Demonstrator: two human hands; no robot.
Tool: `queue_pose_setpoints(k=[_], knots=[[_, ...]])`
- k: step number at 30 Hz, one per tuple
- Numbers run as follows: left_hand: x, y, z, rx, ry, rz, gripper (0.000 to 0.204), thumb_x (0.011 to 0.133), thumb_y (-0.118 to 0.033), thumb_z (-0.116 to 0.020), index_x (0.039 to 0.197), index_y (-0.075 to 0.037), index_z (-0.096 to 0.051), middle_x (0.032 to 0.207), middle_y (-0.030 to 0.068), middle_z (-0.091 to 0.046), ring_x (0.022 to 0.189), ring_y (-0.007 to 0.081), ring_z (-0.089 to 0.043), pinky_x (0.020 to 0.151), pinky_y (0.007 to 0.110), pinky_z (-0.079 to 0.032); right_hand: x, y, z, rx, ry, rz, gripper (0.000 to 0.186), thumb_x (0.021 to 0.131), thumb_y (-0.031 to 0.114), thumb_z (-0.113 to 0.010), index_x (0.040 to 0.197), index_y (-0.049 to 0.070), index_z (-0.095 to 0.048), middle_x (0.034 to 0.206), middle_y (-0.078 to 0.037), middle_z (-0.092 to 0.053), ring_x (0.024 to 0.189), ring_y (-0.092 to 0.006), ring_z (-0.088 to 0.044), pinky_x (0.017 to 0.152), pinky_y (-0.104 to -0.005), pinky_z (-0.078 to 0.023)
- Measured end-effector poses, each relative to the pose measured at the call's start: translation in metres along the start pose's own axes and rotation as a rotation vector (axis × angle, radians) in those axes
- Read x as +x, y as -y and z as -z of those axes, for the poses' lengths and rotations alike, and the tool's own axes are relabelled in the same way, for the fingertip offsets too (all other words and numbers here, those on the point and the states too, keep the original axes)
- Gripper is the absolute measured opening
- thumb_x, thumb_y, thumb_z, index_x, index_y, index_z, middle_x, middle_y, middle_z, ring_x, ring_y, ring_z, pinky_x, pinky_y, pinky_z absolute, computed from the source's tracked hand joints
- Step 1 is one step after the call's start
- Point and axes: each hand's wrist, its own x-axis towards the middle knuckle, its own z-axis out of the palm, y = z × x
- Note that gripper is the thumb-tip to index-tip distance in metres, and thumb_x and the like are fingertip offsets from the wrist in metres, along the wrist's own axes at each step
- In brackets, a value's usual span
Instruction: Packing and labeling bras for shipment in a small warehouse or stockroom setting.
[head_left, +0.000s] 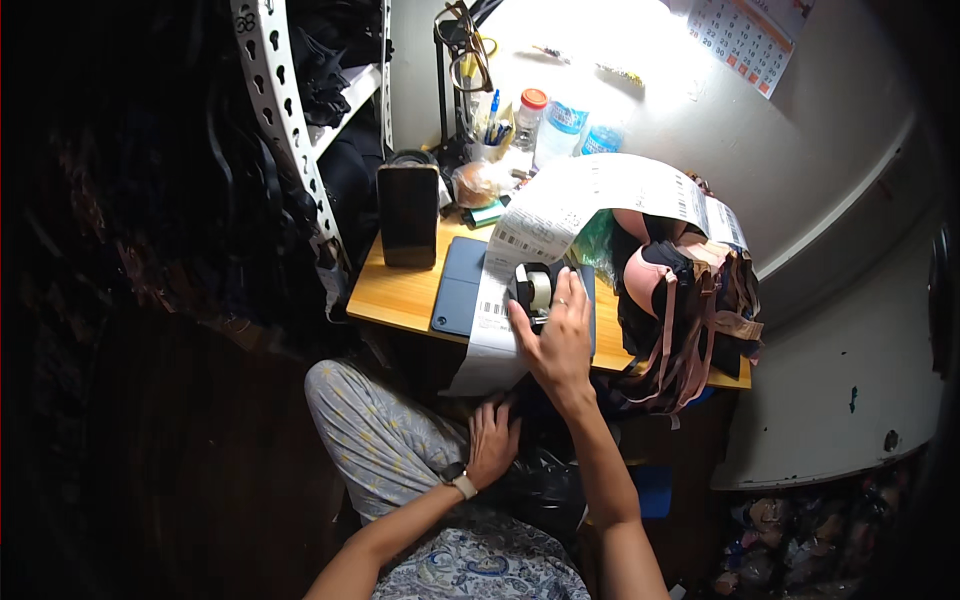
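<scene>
My right hand grips a small black tape dispenser with a roll of tape, thumb on its left side and fingers on its right. Beneath the dispenser runs a long strip of white printed labels. It arches over from a heap of bras at the right and hangs past the table's front edge. A blue-grey tablet case lies under the strip. Below the table edge, my left hand rests palm down by my lap, fingers loosely stretched and nothing visible in it. A black plastic bag lies beside it.
A phone stands upright at the left of the wooden table. Behind are a pen cup, a red-lidded jar and plastic bottles. Metal shelving with dark clothing borders the left; a wall stands behind.
</scene>
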Motion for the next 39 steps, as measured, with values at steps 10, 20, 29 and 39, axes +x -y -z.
queue_pose_setpoints(k=[10, 20, 29, 39], knots=[[0.229, 0.0, 0.082, 0.437, -0.243, -0.515, 0.043, 0.074, -0.006, -0.059, 0.115, -0.008, -0.048, 0.127, 0.0167, -0.037, 0.124, 0.0347, -0.03, 0.102, 0.047, -0.025, 0.002, -0.042, -0.001, 0.131, 0.251, -0.096, 0.063, 0.059, 0.031, -0.072, 0.102, -0.011, -0.056, 0.092, -0.024, -0.057, 0.089, -0.0361, -0.056, 0.082, -0.0397, -0.045], [0.175, 0.021, 0.092, 0.479, 0.177, -0.604, 0.053, 0.085, -0.025, -0.036, 0.133, -0.004, -0.039, 0.148, 0.0173, -0.014, 0.139, 0.0314, -0.003, 0.111, 0.048, -0.005, 0.007, -0.036, 0.049, 0.336, 0.073, -0.191, 0.061, 0.058, 0.023, -0.077, 0.106, -0.009, -0.057, 0.091, -0.017, -0.062, 0.082, -0.0248, -0.063, 0.076, -0.0327, -0.049], [0.107, -0.001, 0.11, 0.439, 0.211, -0.561, 0.046, 0.084, -0.02, -0.051, 0.125, 0.001, -0.045, 0.111, 0.0136, -0.05, 0.106, 0.024, -0.045, 0.088, 0.038, -0.032, 0.068, -0.089, 0.0, 1.459, 0.412, -0.579, 0.032, 0.073, 0.017, -0.07, 0.099, 0.001, -0.06, 0.089, -0.001, -0.06, 0.075, -0.0095, -0.056, 0.064, -0.0216, -0.042], [0.118, 0.017, 0.102, 0.424, 0.048, -0.643, 0.041, 0.082, -0.012, -0.054, 0.122, -0.002, -0.047, 0.129, 0.0144, -0.044, 0.122, 0.0279, -0.04, 0.102, 0.045, -0.03, 0.156, -0.012, -0.002, 1.037, 0.511, -0.279, 0.026, 0.074, 0.02, -0.07, 0.09, 0.0, -0.064, 0.079, -0.002, -0.059, 0.07, -0.0082, -0.053, 0.061, -0.0221, -0.041]])
